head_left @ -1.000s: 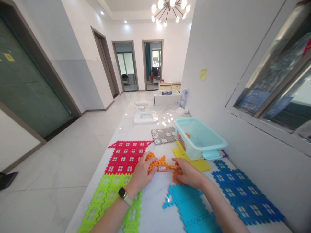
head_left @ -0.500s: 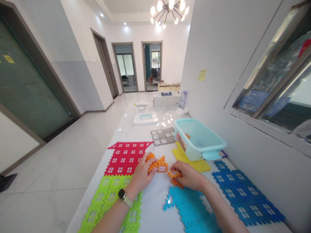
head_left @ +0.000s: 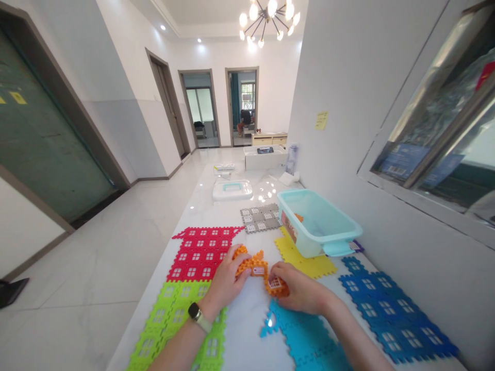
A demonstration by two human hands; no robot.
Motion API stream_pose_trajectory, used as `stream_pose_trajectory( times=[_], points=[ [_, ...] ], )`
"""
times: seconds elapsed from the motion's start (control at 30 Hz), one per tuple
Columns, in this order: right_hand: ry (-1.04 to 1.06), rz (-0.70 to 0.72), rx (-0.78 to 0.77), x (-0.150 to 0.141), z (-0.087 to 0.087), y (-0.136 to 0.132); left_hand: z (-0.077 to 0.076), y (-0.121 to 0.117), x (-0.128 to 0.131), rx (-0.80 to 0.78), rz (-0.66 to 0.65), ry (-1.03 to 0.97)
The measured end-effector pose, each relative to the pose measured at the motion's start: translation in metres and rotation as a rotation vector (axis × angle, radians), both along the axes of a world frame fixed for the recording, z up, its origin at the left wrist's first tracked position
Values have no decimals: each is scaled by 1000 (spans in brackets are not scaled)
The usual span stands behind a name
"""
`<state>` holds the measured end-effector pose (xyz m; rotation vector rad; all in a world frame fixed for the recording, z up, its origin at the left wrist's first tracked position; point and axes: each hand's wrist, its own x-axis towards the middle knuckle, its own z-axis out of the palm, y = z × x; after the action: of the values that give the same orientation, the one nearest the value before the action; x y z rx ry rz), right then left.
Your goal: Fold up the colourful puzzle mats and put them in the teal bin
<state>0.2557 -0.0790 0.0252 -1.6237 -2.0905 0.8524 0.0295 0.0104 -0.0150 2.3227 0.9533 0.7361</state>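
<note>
My left hand [head_left: 228, 275] is closed on a cluster of orange interlocking tiles [head_left: 258, 270] with toothed edges and small white window inserts. In my right hand [head_left: 296, 286] is an orange window tile [head_left: 275, 284], tilted so that its white window frame faces me. Its upper left corner is right beside the cluster's edge; whether the teeth meet I cannot tell. Both hands are over the white table, between the red tile sheet [head_left: 201, 250] on the left and the yellow sheet [head_left: 305, 255] on the right. Fingers hide part of each orange piece.
A lime green sheet [head_left: 158, 312] and a light blue sheet [head_left: 305, 332] lie nearest me. Dark blue tiles [head_left: 398, 309] run along the wall side. A pale teal bin [head_left: 328, 226] stands behind the yellow sheet, near grey tiles [head_left: 260, 218]. Farther back are a white lid [head_left: 232, 190] and a box [head_left: 263, 158].
My right hand has turned its orange tile upright, so the window shows more, and has lowered slightly beside the cluster. My left hand has stayed nearly still.
</note>
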Motion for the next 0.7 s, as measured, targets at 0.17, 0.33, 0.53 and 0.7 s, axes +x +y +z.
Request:
stream_pose_trajectory(
  times=[0.17,0.33,0.53,0.7],
  points=[
    [1,-49,71,-7,4,3,0,1,0,2,-6,7],
    [35,-114,77,-6,1,9,2,0,0,2,-14,0],
    [-20,-201,104,-2,-18,19,5,-1,1,6,-23,-18],
    [-88,-243,121,0,-22,21,3,0,1,-4,-34,-10]
  ],
)
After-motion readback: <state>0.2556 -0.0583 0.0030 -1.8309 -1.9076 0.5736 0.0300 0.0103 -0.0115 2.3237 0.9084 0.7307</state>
